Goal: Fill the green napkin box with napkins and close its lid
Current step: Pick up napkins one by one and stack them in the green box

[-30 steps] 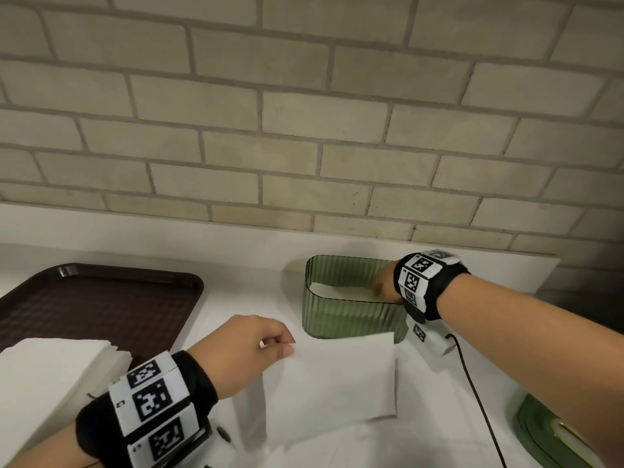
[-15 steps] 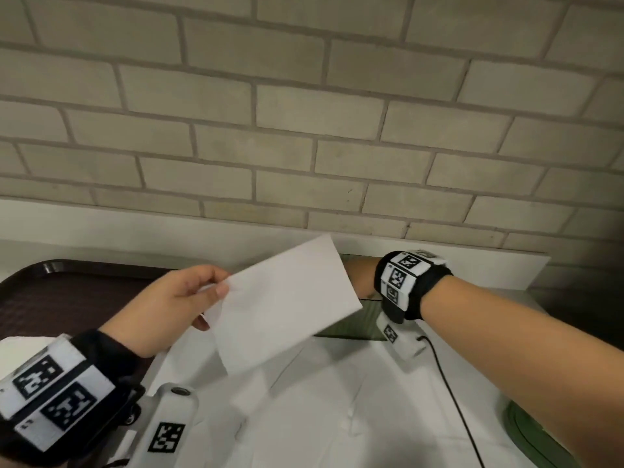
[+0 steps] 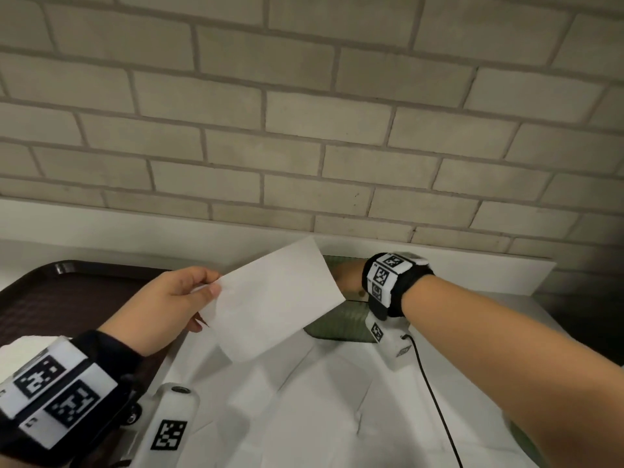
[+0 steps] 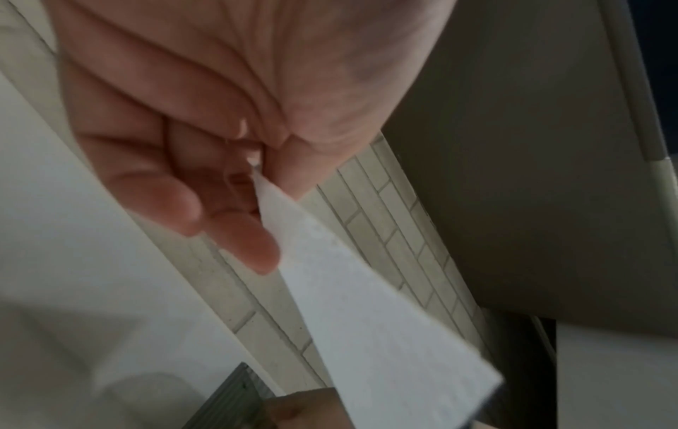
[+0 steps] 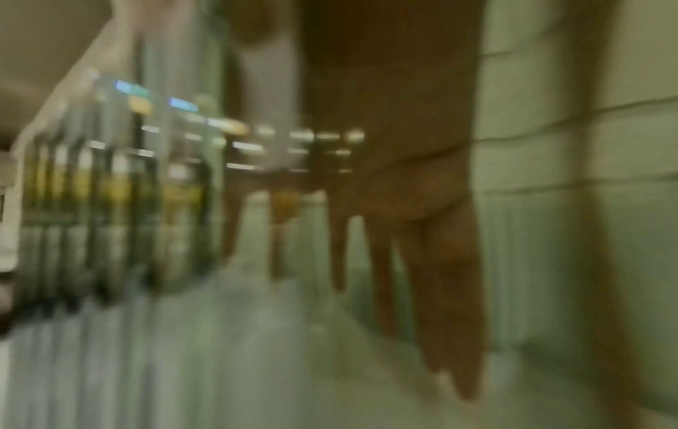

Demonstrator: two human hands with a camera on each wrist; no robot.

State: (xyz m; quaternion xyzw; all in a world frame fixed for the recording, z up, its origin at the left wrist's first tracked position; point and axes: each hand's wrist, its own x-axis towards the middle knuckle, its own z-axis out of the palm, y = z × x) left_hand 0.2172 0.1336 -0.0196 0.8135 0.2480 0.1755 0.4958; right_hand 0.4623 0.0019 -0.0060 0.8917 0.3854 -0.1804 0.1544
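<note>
the napkin (image 3: 275,298) hangs in the air just left of the green napkin box (image 3: 341,327), pinched at its corner by the left hand (image 3: 169,305). it looks light and floppy, so an edge grip suits it. the right hand (image 5: 422,261) reaches inside the box, fingers straight.

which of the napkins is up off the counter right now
The single napkin pinched by its corner in the left hand, raised in front of the green napkin box. The other napkins lie flat on the counter.
</note>
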